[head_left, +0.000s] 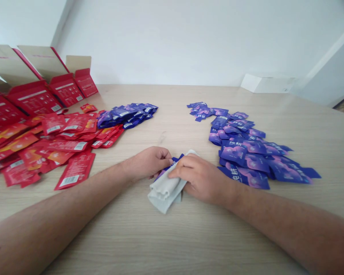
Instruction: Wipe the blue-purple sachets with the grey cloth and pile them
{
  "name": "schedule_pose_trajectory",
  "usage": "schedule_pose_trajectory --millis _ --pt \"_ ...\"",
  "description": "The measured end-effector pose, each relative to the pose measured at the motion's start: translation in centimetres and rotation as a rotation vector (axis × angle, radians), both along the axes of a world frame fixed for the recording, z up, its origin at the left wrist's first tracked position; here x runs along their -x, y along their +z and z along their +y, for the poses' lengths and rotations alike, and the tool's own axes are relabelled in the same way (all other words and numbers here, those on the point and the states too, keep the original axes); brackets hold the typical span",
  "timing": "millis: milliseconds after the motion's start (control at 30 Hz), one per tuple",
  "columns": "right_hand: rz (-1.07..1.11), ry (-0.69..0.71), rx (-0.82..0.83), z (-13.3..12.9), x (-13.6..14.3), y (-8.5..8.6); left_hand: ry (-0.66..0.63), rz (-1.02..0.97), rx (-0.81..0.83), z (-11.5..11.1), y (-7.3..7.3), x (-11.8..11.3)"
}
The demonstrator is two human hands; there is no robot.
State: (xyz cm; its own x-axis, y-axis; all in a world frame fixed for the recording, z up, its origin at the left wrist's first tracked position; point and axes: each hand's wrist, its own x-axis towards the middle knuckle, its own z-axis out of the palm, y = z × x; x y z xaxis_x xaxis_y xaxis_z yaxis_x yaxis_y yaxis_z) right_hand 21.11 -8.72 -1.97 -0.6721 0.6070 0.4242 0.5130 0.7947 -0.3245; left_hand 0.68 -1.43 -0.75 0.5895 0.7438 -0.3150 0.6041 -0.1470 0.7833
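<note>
Near the middle of the table, my right hand (202, 177) is closed around a folded pale cloth (164, 191), which presses against a purple sachet (162, 173). Only the sachet's edges show from under the cloth. My left hand (149, 162) pinches the far left end of that sachet between thumb and fingers. To the right of my right hand lies a spread of purple sachets (246, 156) with pink patterns. Another stack of purple sachets (129, 112) sits beyond my left hand, partly against red sachets.
Many red sachets (57, 145) cover the left of the table (149, 244). Behind them stand open red cartons (34, 95) with raised flaps. A white box (266, 83) rests at the back right, by the wall (189, 42).
</note>
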Motion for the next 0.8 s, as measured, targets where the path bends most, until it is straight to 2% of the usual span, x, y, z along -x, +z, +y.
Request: schedule_pose_trajectory --millis 100,300,500,567,700,800 --pt "0.026 -0.112 0.007 0.3 -0.2 -0.1 0.005 -0.001 -0.008 0.0 0.0 0.0" --pt "-0.048 0.111 -0.024 -0.7 0.4 0.0 -0.012 0.002 0.002 -0.1 0.1 0.0" --pt "0.031 -0.111 0.007 0.1 -0.1 -0.1 -0.005 0.018 -0.03 0.1 -0.1 0.0" --pt "0.018 -0.067 0.003 -0.1 0.1 -0.1 -0.01 0.019 -0.022 0.0 0.0 0.0" --pt "-0.042 0.112 -0.023 -0.7 0.5 -0.1 -0.013 0.01 -0.002 0.0 0.0 0.0" --pt "-0.019 0.022 -0.002 -0.3 0.2 0.0 0.0 0.015 0.004 0.1 -0.1 0.0"
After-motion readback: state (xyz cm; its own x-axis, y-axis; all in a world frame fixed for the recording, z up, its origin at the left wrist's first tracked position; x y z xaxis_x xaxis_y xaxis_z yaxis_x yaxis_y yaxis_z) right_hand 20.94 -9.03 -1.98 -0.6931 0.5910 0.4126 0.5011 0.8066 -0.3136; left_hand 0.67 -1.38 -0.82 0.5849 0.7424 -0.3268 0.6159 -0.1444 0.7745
